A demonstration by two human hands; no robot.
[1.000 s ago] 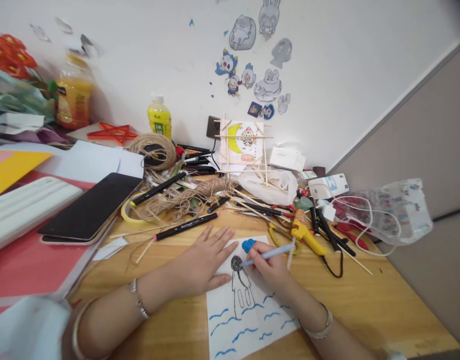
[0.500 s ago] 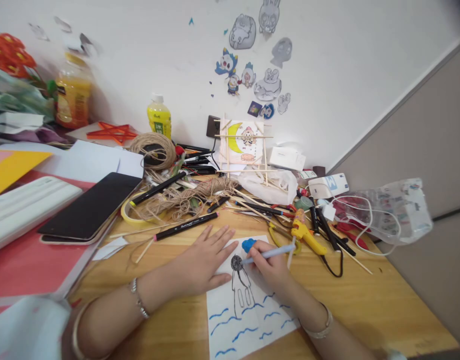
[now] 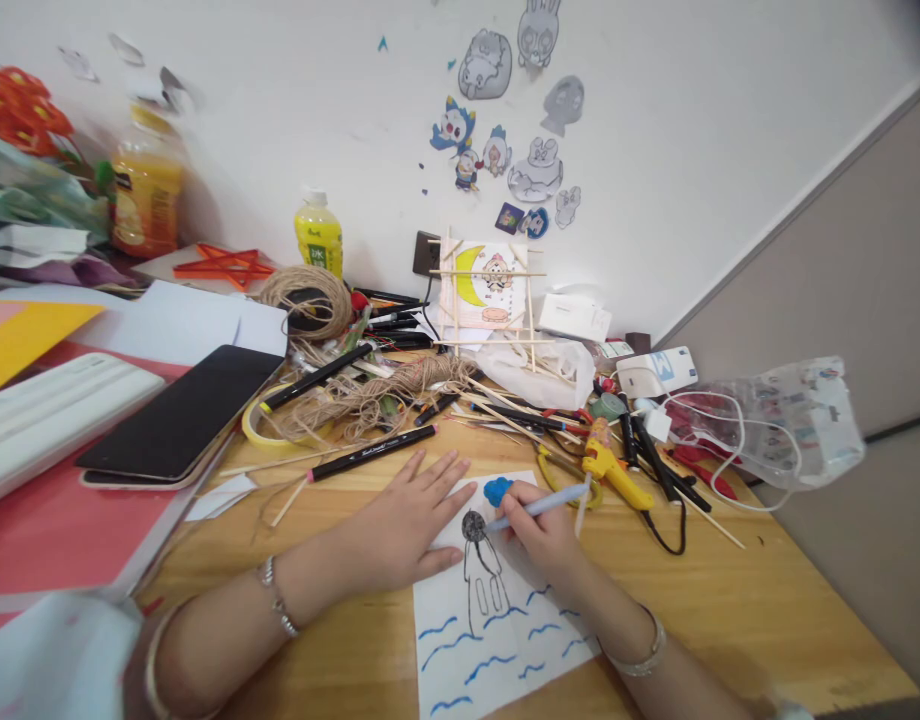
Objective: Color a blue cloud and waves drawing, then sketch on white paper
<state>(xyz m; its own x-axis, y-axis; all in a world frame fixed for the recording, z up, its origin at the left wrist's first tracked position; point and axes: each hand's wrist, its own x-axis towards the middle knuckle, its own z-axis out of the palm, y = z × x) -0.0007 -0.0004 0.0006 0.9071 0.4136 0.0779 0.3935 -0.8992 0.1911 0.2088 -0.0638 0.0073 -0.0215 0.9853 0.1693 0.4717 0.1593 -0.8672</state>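
A white sheet of paper (image 3: 449, 672) lies on the wooden table, bearing blue wave lines, a blue cloud shape and a black-outlined figure with a dark round head. My left hand (image 3: 400, 520) rests flat with fingers spread, its fingertips over the paper's left edge. In my right hand (image 3: 539, 530) is a light blue pen (image 3: 554, 501), pinched between thumb and fingers. The pen's tip points left, close beside the figure's dark head. Just beyond my left fingers lies a black marker (image 3: 374, 453) with pink ends.
Behind the paper spread twine (image 3: 310, 300), sticks, markers and a yellow tape roll (image 3: 257, 425). A yellow glue gun (image 3: 614, 468) lies right of my right hand. A black tablet-like slab (image 3: 182, 415) is at left. A stick frame (image 3: 490, 290) leans near the wall.
The pen and my right fingers have shifted very slightly beside the figure's head. My left hand stays in place.
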